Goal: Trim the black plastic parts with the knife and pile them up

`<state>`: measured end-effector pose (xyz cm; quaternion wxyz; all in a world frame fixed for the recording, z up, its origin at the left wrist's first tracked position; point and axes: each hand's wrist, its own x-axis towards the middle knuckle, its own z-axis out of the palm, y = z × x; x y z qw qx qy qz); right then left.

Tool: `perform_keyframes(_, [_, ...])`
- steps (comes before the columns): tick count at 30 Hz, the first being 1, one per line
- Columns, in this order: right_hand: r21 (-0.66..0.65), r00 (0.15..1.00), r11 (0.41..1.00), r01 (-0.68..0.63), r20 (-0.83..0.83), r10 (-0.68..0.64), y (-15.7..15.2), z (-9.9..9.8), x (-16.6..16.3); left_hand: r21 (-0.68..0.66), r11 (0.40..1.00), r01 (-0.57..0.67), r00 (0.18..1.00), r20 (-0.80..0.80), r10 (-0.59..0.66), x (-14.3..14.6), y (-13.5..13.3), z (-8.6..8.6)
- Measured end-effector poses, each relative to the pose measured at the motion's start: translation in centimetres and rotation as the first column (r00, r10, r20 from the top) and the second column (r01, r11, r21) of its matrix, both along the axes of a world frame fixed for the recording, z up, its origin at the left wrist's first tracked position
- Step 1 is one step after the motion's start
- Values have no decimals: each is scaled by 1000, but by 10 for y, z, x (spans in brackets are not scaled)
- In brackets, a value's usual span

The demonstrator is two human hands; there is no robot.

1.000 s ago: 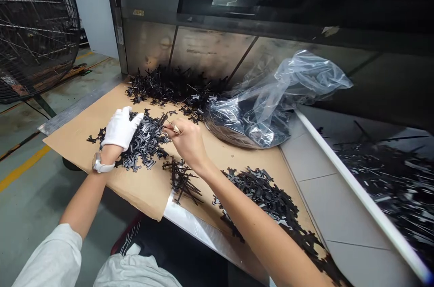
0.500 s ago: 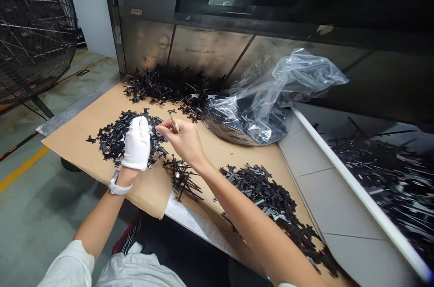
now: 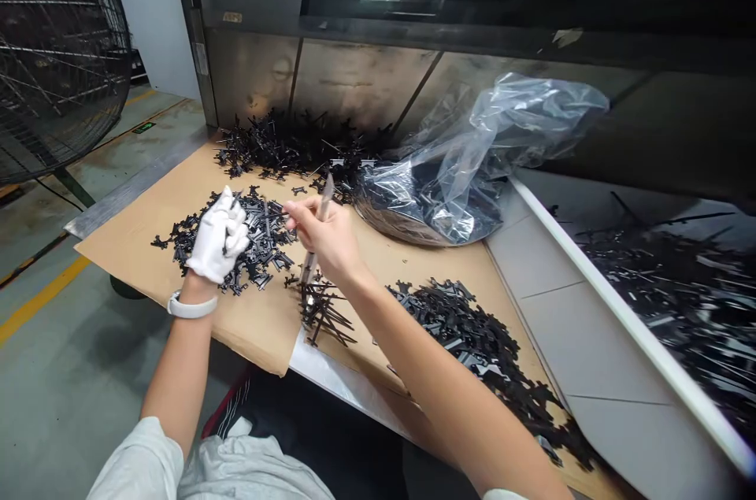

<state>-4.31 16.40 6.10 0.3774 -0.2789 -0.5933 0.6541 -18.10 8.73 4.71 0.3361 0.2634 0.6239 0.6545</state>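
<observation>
My left hand (image 3: 217, 240), in a white glove, is over the near-left pile of small black plastic parts (image 3: 265, 248). Its fingers are curled closed, and what they hold, if anything, cannot be made out. Bare, my right hand (image 3: 324, 236) grips a slim knife-like tool (image 3: 326, 197), slanting up through the fist and blurred by motion. Its thumb and forefinger are pinched together beside the pile's right edge, with a thin dark streak at the tips. Below this hand lies a small heap of long thin black sticks (image 3: 324, 315).
Brown cardboard (image 3: 260, 338) covers the metal table. More black parts are heaped at the back (image 3: 272, 142) and front right (image 3: 472, 335). A clear plastic bag (image 3: 508, 122) stands at the back, beside a white-walled bin (image 3: 596, 311) of black pieces. A large fan (image 3: 59, 51) is at left.
My left hand has moved left and turned, its fingers now apart from my right hand. The right hand has shifted slightly right, and the tool in it has swung more upright.
</observation>
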Motion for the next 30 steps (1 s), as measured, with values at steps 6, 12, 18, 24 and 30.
perform_keyframes(6, [129, 952, 989, 67, 287, -102, -13, -4, 70, -344, 897, -279, 471, -863, -184, -37, 2, -15])
perform_keyframes(12, [-207, 951, 973, 101, 308, -34, -43, -32, 99, -454, 765, -457, 156, -888, -433, -41, 7, -14])
perform_keyframes(18, [-44, 942, 977, 210, 279, -189, -61, -51, 102, -409, 783, -469, 160, -911, -380, -41, 9, -17])
perform_keyframes(24, [349, 835, 920, 178, 441, -329, -65, -60, 102, -368, 807, -461, 188, -930, -317, -39, 13, -16])
perform_keyframes(30, [494, 690, 867, -64, 650, -319, -67, -48, 111, -437, 773, -459, 162, -897, -410, -41, 13, -9])
